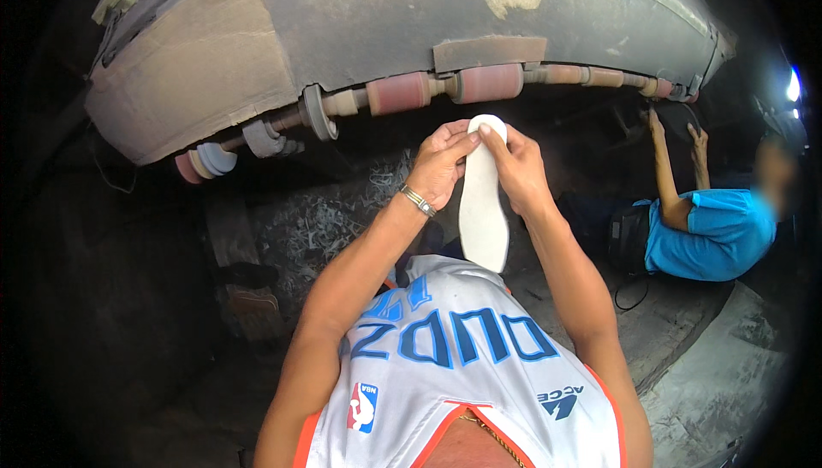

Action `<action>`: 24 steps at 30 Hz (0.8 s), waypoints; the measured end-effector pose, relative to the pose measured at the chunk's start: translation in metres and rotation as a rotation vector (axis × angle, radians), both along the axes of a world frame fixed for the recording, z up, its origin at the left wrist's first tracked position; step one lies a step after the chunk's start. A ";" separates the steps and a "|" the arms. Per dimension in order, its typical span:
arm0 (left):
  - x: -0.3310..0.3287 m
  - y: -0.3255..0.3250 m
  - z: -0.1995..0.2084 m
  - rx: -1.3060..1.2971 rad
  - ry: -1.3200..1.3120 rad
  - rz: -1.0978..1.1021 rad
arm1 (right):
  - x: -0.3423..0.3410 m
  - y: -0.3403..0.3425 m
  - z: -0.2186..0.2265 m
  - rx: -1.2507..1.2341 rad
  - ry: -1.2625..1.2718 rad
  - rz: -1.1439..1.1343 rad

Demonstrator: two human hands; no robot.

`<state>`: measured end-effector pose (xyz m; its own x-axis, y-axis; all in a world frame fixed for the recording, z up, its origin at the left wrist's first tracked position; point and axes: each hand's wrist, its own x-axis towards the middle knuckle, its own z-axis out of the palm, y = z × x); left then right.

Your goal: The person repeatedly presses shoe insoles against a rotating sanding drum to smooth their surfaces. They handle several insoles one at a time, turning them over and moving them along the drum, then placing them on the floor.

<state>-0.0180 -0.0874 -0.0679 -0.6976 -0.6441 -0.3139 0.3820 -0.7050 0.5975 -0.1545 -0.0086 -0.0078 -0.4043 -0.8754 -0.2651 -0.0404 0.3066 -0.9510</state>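
Note:
A white shoe sole (485, 211) is held lengthwise between my two hands, its rounded end pointing away from me and its broader end near my shirt. My left hand (443, 162) grips its left edge close to the far end, thumb on the upper face. From the right, my right hand (519, 164) pinches the same end, with its thumb also lying on top. Just beyond that end is a red sanding drum (490, 84) on a long shaft; a small dark gap seems to separate the two. The fingers under the sole are mostly hidden.
Along the shaft sit another red drum (399, 93), a grey disc wheel (319, 113) and stacked wheels (205, 162) at the left. A dusty hood (368, 18) covers them from above. At right a co-worker in a blue shirt (715, 232) holds a dark piece (676, 119) by the shaft. Scraps (317, 220) litter the floor.

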 end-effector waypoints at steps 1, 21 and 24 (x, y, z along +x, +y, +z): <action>0.003 0.006 -0.004 0.011 0.006 0.034 | 0.000 -0.011 -0.002 0.040 0.072 -0.017; 0.097 0.061 -0.124 0.235 0.093 -0.297 | 0.009 -0.026 0.008 -0.023 0.267 -0.113; 0.103 0.033 -0.139 0.285 0.126 -0.116 | 0.010 -0.021 0.008 -0.008 0.217 -0.151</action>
<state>0.0851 -0.0540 -0.2070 -0.8061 -0.4568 -0.3763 0.3480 -0.8801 0.3229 -0.1441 -0.0301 0.0004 -0.5768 -0.8028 -0.1508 -0.1984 0.3168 -0.9275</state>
